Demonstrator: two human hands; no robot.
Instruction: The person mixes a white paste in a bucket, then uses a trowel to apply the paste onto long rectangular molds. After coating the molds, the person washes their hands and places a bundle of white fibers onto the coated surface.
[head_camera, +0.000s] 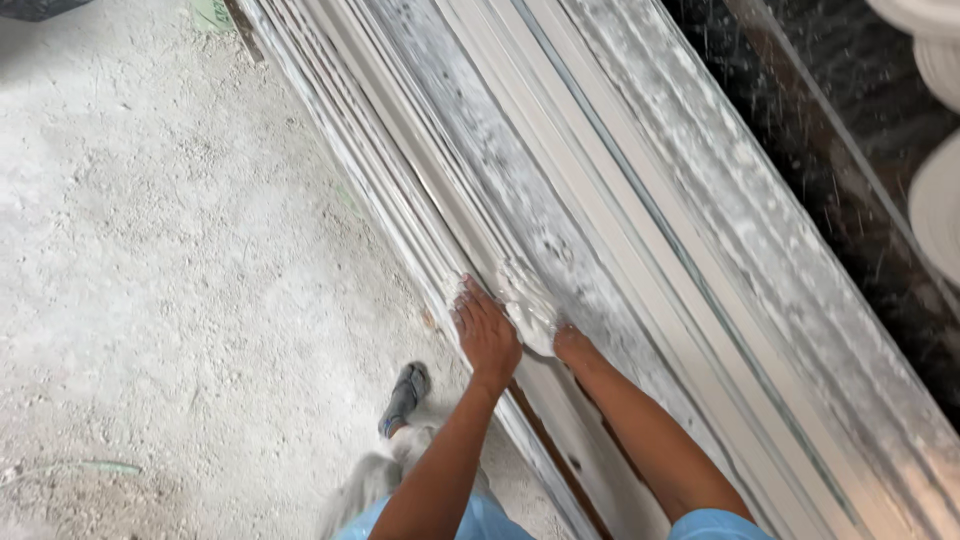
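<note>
Left hand (487, 335), centre of frame, slightly low: palm down, fingers spread a little and laid flat on the near edge of the long white moulding (560, 200). Not curled round anything; pressing or resting on the surface, grasping nothing. Fingertips point toward the upper left of the frame.

Right hand (560, 335), just right of the left: mostly buried in a lump of wet white plaster (528, 305) sitting in the moulding's channel. Only the wrist and heel of the hand show. Cannot tell whether the fingers are flat or curled under the plaster. The two hands lie just beside each other, the plaster between and ahead of them.

Moulding: long axis runs diagonally, from the upper left-centre of the frame down to the lower right. Ribbed profile, several parallel ridges, surface speckled grey-white. It fills the middle and right of the frame. The plaster lump sits on its left-hand ridges, near mid-length as seen.

Arms: both forearms enter from the bottom edge, angled up toward the centre; the left rises almost straight, the right leans in from the lower right. Light blue sleeves (715, 525) at the bottom edge.

Dusty concrete floor (150, 250) takes up the left half. One foot in a dark sandal (403, 397) stands on it, below and left of the left hand.
</note>
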